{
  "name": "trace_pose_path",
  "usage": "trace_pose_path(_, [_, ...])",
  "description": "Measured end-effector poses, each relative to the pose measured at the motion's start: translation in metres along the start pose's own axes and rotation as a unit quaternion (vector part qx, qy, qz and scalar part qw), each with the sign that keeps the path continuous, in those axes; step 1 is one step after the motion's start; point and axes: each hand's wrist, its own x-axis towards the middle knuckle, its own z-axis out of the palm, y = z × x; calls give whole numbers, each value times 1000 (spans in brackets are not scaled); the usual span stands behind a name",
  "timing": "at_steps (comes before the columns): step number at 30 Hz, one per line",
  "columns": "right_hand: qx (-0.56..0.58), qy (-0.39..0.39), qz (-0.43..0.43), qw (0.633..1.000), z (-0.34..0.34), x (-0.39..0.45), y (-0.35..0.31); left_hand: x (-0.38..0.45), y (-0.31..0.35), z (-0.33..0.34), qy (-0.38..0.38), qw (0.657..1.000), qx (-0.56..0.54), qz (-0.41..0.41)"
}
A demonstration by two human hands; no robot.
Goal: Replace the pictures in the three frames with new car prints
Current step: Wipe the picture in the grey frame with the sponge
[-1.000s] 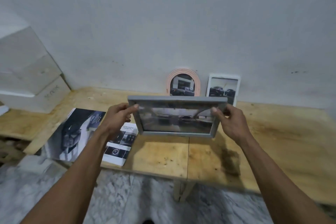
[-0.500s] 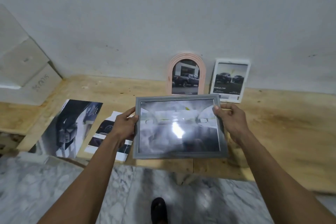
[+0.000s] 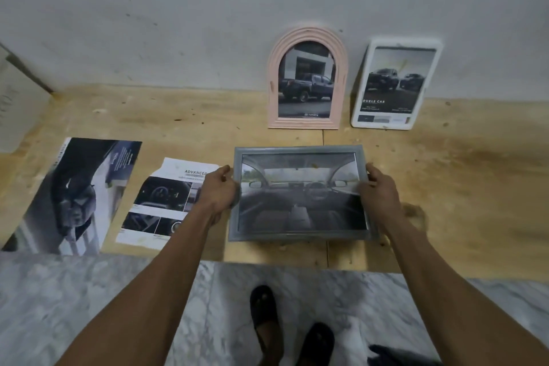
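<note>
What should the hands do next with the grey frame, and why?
Probably stand the grey frame up against the wall, beside the pink frame and white frame. Those two already lean there with car prints, and the left hand and right hand hold this one, car print showing.

Plywood bench [image 3: 463, 187], two loose car prints [image 3: 71, 196], arched frame [image 3: 307, 80], white frame [image 3: 395, 85]

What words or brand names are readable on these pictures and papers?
"TOYOTA": bottom of the print in the pink arched frame.
"OUBLE CAB", first letter hidden: print in the white frame; smaller lines below are blurred.
"ADVANCED": top of the cut-out sheet; the rest is blurred.
Large sheet: text unreadable.
</note>
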Motion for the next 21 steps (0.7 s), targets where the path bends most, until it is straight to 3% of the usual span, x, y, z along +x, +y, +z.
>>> trace_pose_path(7, [-85,50,-32,995,13,8,9,1,-6,23,9,997,61,52])
trace_pose_path(21, [-235,45,-52,970,33,20,33,-1,-36,39,52,967,191,160])
